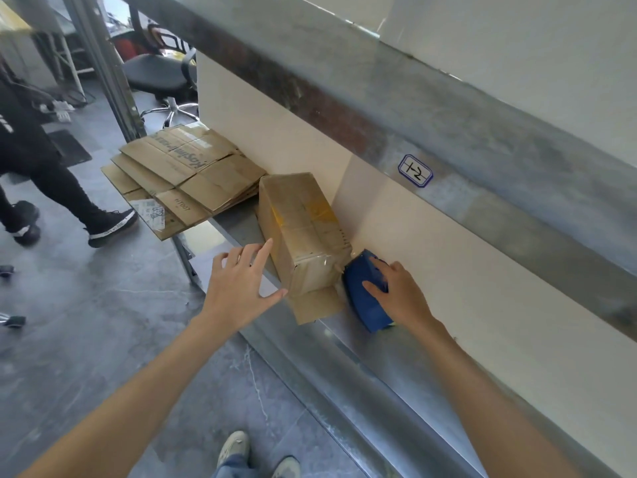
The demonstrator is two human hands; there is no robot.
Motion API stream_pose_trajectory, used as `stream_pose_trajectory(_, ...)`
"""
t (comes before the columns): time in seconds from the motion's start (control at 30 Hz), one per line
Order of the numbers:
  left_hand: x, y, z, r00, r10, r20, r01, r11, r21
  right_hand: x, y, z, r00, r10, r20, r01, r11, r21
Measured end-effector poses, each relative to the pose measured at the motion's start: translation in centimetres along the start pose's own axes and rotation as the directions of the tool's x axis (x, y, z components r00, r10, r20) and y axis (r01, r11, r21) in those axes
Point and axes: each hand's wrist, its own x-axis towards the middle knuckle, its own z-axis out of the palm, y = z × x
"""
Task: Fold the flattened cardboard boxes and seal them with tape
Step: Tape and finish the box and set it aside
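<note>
On the metal shelf [310,360] against the white wall, your right hand [401,293] grips the blue tape dispenser [360,300], fingers curled over its top. The folded box [303,229] lies immediately to its left, long axis running toward the upper left of the frame, with one near-end flap [317,305] loose. Your left hand [238,288] is nearer the box and hovers with fingers spread at its left face. The flattened boxes [186,177] lie beyond.

Single head-worn wide-angle view, facing forward and steeply down along both forearms, left hand [241,288] and right hand [403,298] near the lens, desk [362,391] running diagonally, floor [86,339] at left, horizon tilted
</note>
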Motion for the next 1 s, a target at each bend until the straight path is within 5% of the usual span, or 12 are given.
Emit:
stream_pose_trajectory(0.43,-0.8,-0.4,-0.7,0.998,0.020,0.057,-0.023,0.998,0.052,-0.2,0.3,2.1,0.959,0.235,0.160,-0.261,0.950,0.170)
stream_pose_trajectory(0.63,-0.5,-0.6,-1.4,1.000,0.007,0.026,-0.007,1.000,0.013,0.9,0.6,0.8,0.947,0.220,0.234,-0.268,0.942,0.202)
stream_pose_trajectory(0.8,0.4,-0.9,-2.2,0.998,0.049,-0.032,-0.051,0.997,-0.049,-0.7,0.0,0.6,0.966,0.248,0.067,-0.253,0.965,0.074)
stream_pose_trajectory(1.0,2.1,0.4,-3.5,0.986,0.157,-0.060,-0.165,0.970,-0.176,-3.9,0.2,-1.8,0.987,0.106,-0.118,-0.116,0.990,-0.086)
